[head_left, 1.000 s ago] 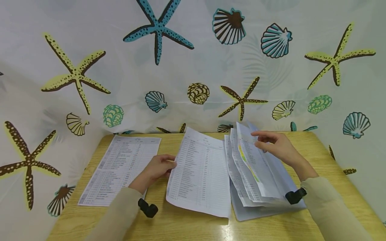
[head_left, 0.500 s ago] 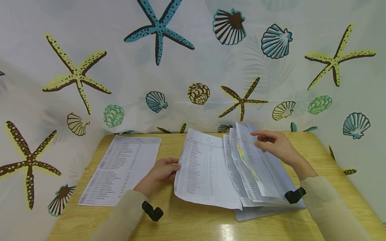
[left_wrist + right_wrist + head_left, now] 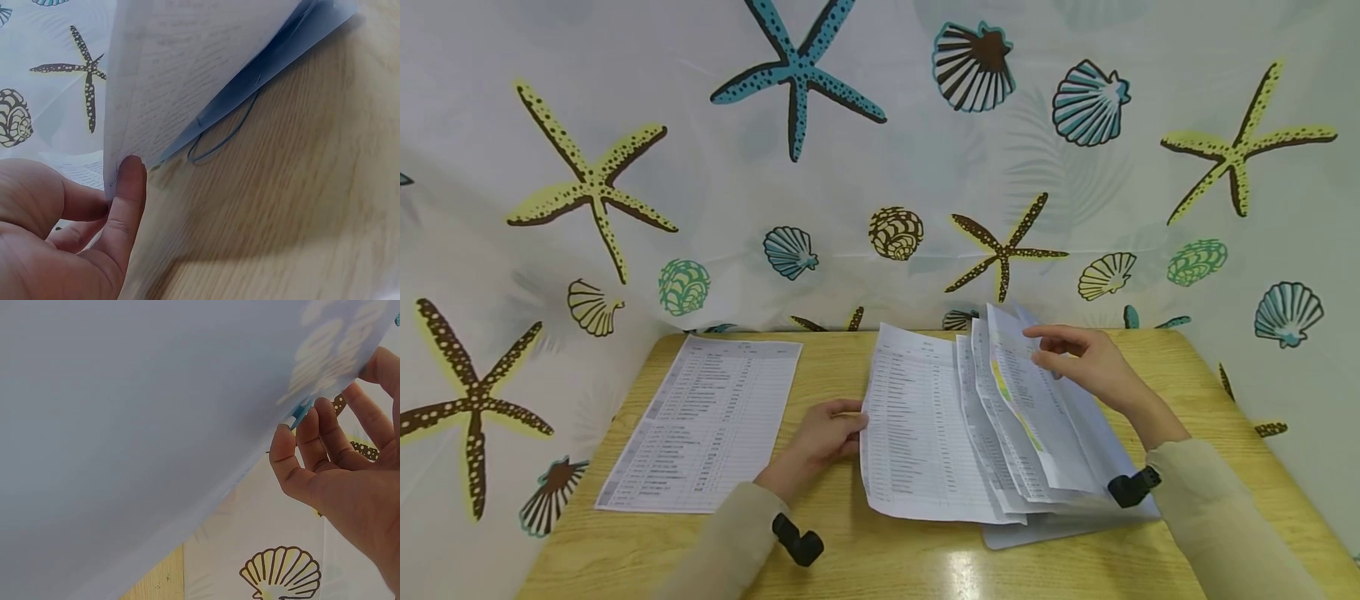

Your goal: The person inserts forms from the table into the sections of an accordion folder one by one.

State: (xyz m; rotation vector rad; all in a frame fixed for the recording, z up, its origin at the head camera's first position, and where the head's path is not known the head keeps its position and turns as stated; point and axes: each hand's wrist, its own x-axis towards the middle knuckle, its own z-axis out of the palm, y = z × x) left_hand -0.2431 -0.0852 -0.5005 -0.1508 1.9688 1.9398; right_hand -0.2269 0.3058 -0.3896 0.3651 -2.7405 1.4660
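In the head view, my left hand [image 3: 823, 433] pinches the left edge of a white sheet printed with a table [image 3: 925, 425]. The left wrist view shows thumb and finger on either side of that paper's edge [image 3: 147, 94]. The sheet's right side overlaps several printed sheets [image 3: 1000, 417], one with a yellow-green highlighted strip. They stand fanned and tilted in a pale blue document folder [image 3: 1112, 433]. My right hand [image 3: 1086, 362] holds the folder's upper edge. In the right wrist view, its fingers curl at the edge of the folder's cover [image 3: 137, 437], by a small blue button [image 3: 301, 414].
Another printed sheet [image 3: 707, 425] lies flat on the wooden table [image 3: 880, 567] at the left. A thin dark cord [image 3: 225, 140] loops out from the folder over the tabletop. Behind the table hangs a white cloth [image 3: 850, 167] with starfish and shells.
My left hand has moved right with the pinched sheet, bringing it over the fanned papers and the folder's left part. The right hand has stayed in place.
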